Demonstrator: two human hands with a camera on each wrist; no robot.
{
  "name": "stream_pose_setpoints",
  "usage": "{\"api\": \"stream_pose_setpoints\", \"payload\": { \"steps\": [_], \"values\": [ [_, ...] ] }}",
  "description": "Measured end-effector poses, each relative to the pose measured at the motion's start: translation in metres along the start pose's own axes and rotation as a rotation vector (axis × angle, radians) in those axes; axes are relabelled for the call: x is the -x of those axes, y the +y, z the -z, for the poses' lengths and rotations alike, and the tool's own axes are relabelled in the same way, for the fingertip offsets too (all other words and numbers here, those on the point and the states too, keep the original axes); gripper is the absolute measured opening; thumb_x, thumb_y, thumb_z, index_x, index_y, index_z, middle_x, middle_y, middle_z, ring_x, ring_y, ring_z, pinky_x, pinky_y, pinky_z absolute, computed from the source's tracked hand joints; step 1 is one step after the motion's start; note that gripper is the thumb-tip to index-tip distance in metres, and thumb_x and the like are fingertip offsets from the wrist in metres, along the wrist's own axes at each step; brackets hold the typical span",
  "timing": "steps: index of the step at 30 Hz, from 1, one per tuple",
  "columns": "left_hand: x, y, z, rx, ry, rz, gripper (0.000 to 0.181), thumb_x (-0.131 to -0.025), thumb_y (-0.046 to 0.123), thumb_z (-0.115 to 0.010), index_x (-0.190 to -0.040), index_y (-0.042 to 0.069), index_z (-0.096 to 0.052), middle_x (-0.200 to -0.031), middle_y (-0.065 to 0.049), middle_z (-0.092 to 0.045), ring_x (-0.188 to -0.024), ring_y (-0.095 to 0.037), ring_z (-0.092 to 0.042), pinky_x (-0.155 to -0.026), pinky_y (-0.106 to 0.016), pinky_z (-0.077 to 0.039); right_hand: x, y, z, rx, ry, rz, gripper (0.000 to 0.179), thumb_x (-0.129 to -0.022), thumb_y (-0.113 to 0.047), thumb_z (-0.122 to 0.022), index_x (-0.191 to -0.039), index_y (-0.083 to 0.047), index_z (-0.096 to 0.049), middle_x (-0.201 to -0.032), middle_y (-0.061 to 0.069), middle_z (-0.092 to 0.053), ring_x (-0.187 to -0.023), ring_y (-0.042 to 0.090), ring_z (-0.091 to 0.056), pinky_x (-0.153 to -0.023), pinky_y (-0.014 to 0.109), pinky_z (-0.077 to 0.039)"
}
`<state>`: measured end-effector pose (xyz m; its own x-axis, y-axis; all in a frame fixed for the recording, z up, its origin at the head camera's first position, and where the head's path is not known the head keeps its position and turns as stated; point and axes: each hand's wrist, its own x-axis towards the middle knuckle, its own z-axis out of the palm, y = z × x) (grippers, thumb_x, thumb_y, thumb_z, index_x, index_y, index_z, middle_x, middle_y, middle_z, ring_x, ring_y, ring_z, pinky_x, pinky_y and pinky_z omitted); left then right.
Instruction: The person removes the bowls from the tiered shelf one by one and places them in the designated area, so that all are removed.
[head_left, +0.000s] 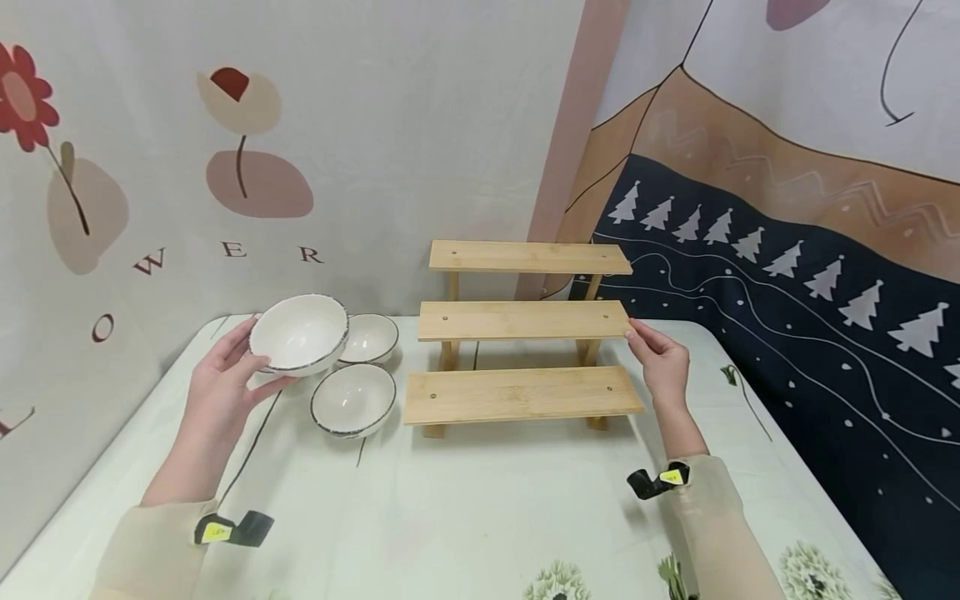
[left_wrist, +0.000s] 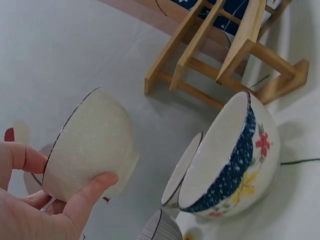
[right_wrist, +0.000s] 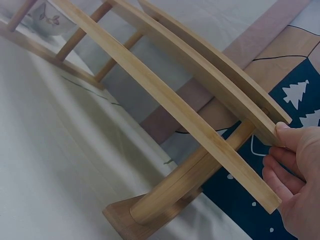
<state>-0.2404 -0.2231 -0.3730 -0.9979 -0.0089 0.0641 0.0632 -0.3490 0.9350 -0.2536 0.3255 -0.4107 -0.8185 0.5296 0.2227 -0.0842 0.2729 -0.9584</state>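
My left hand (head_left: 228,367) grips a white bowl (head_left: 300,333) by its side, lifted above the table and tilted. In the left wrist view its outside looks plain cream, with a thin dark rim. Close by on the table stand a front bowl (head_left: 353,402) and a back bowl (head_left: 371,337). The front bowl's outside carries a blue band and flowers in the left wrist view. My right hand (head_left: 660,358) pinches the right end of the middle board of a three-step wooden stand (head_left: 517,319); thumb and fingertips meet that board's end in the right wrist view.
Partly cut off in the left wrist view, another striped bowl (left_wrist: 162,229) shows at the bottom edge. A pale cloth with printed flowers covers the table (head_left: 480,500). Behind hangs a printed curtain (head_left: 420,125), and a dark tree-patterned cloth (head_left: 787,333) borders the right side.
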Motion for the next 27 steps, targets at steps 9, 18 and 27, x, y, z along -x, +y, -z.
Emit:
{"api": "stream_pose_setpoints", "payload": {
  "steps": [9,18,27],
  "values": [
    [0.010,-0.008,0.024,-0.014,0.040,0.035,0.068,-0.099,-0.005,-0.047,-0.159,0.015,-0.021,-0.157,0.002,-0.029,-0.129,-0.007,-0.043,-0.076,-0.025,-0.065,0.001,-0.002,0.001,0.007,-0.012,-0.018,0.041,-0.094,-0.026,-0.070,-0.130,-0.008,-0.066,-0.136,0.015,-0.063,-0.087,-0.016,-0.062,-0.083,0.005,-0.054],
    [0.022,-0.017,0.047,0.060,0.035,0.012,0.067,-0.098,-0.010,-0.045,-0.157,0.014,-0.025,-0.134,0.012,-0.047,-0.106,0.004,-0.057,-0.075,-0.029,-0.065,0.001,-0.002,0.001,0.012,-0.010,-0.013,0.040,-0.094,-0.025,-0.070,-0.130,-0.008,-0.066,-0.135,0.014,-0.064,-0.086,-0.016,-0.062,-0.082,0.004,-0.054],
    [0.030,-0.027,0.064,0.079,0.058,0.052,0.068,-0.099,-0.009,-0.044,-0.157,0.020,-0.026,-0.150,0.012,-0.036,-0.121,0.004,-0.047,-0.077,-0.029,-0.065,0.000,-0.001,0.001,0.023,-0.009,-0.017,0.040,-0.093,-0.026,-0.071,-0.130,-0.010,-0.066,-0.135,0.014,-0.064,-0.085,-0.016,-0.062,-0.081,0.004,-0.054]
  ]
}}
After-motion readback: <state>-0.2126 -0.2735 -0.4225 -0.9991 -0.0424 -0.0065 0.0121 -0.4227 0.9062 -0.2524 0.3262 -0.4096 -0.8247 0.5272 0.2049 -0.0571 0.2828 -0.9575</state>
